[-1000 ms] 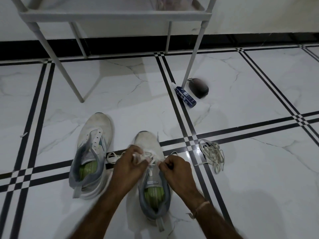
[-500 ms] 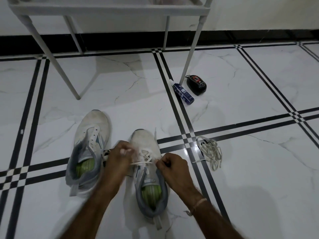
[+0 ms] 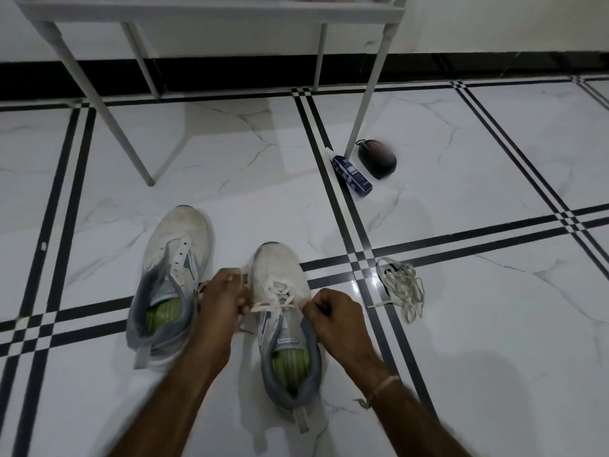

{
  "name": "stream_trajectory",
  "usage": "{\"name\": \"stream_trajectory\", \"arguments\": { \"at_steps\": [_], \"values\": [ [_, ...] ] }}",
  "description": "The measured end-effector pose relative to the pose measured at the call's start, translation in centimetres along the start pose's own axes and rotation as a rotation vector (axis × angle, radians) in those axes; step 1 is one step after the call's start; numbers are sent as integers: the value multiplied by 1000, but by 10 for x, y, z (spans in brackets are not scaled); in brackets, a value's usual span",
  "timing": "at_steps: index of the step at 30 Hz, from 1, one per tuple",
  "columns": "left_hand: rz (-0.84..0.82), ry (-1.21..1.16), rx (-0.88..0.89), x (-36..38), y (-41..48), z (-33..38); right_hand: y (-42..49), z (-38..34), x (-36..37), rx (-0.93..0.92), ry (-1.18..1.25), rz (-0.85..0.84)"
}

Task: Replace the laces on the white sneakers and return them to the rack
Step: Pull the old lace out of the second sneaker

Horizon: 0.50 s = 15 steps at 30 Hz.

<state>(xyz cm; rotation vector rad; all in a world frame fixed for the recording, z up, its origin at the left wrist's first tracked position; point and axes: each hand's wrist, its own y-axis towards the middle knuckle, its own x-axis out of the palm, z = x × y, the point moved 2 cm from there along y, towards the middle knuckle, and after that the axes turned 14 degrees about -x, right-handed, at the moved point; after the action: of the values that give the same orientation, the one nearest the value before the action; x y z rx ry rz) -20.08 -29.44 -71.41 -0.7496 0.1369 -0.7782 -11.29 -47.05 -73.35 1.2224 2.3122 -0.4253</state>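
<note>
Two white sneakers with grey collars and green insoles stand on the marble floor. The left sneaker [image 3: 174,258] has bare eyelets and no lace. The right sneaker [image 3: 280,268] carries a white lace [image 3: 278,296] threaded through its lower eyelets. My left hand [image 3: 224,298] pinches one end of that lace at the shoe's left side. My right hand [image 3: 333,311] pinches the other end at the right side. A loose heap of off-white lace [image 3: 403,290] lies on the floor to the right. The white rack [image 3: 211,8] stands at the back.
A blue tube [image 3: 351,171] and a small black case [image 3: 377,155] lie by the rack's front right leg [image 3: 369,94]. Another rack leg [image 3: 105,107] slants down at the left. A black skirting runs along the wall.
My hands have moved apart from over the tongue to either side of the right sneaker, drawing the lace taut. The view has tilted slightly.
</note>
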Motion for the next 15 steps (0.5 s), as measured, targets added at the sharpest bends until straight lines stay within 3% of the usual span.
{"name": "stream_trajectory", "arguments": {
  "at_steps": [2, 3, 6, 8, 12, 13, 14, 15],
  "values": [
    [24, 675, 295, 6, -5, -7, 0, 0, 2, -3, 13, -17],
    [34, 905, 407, 9, -4, -11, 0, -1, 2, -11, 12, -22],
    [70, 1106, 475, 12, 6, -13, 0, -1, 3, -6, 10, -47],
    [88, 912, 399, 13, 8, -14, -2, -2, 2, 7, 8, -61],
    [16, -401, -224, -4, 7, -10, -3, 0, -1, 2, -8, -37],
    [53, -514, -277, -10, 9, -10, -3, 1, 0, -5, -14, -26],
    [102, -469, -294, -14, 9, -10, -4, 2, 0, -20, -21, -15],
    [170, -279, -236, -16, 9, -11, -4, 1, 1, -39, -16, -12]
  ]
}}
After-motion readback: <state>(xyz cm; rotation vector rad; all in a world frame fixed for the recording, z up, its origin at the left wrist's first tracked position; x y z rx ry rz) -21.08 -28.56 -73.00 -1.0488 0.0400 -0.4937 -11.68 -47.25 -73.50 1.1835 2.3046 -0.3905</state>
